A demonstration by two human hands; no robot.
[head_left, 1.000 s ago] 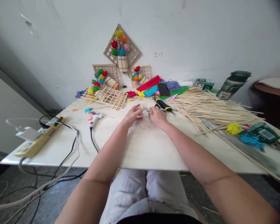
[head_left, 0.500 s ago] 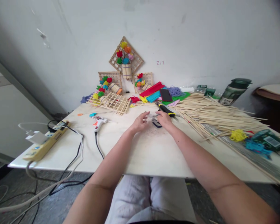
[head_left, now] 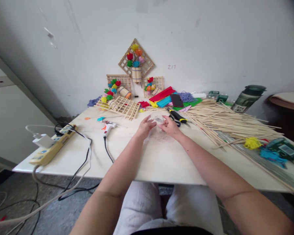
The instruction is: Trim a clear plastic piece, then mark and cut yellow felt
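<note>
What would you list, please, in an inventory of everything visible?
Table: one, white, centre
Wall: one, pale, behind
Clear plastic: count unclear, transparent, centre
Glue gun: one, white, left
Tool: one, black-yellow, right of centre
Lattice panels: at least four, pale wood, back
Flowers: many, mixed colours, back
Sheets: several, red, blue and green, back
Phone: one, dark, on the sheets
Tangled bundles: at least four, purple, yellow, blue, back and right
Sticks: many, pale, right
Bottle: one, dark green, back right
Power strip: one, yellowish, left
Charger: one, white, left
Cables: several, black and white, left
Left hand: one, bare, at the plastic
Right hand: one, bare, at the plastic
Trousers: one pair, pale, bottom
</note>
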